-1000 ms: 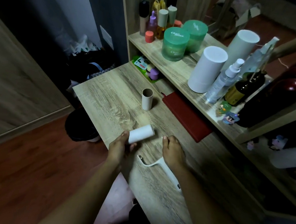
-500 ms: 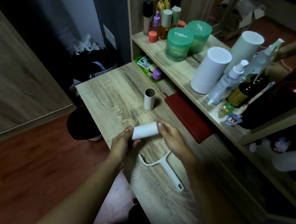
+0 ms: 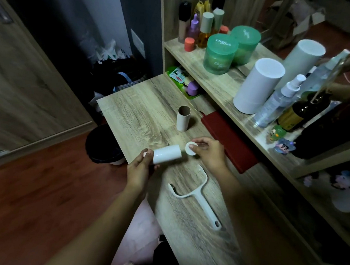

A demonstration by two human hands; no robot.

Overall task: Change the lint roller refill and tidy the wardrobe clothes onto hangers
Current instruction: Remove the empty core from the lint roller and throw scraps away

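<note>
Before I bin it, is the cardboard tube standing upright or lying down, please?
Upright: the cardboard tube stands on end on the table, open top facing up.

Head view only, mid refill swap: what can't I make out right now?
- Near end of the refill roll: head view, covered by the left hand gripping it.
- Its far end, facing the white disc pinched by the right hand: turned away, open or plugged unclear.
- Prong tips of the roller handle: too small and dim.
- Clothes and hangers: outside the frame.
</note>
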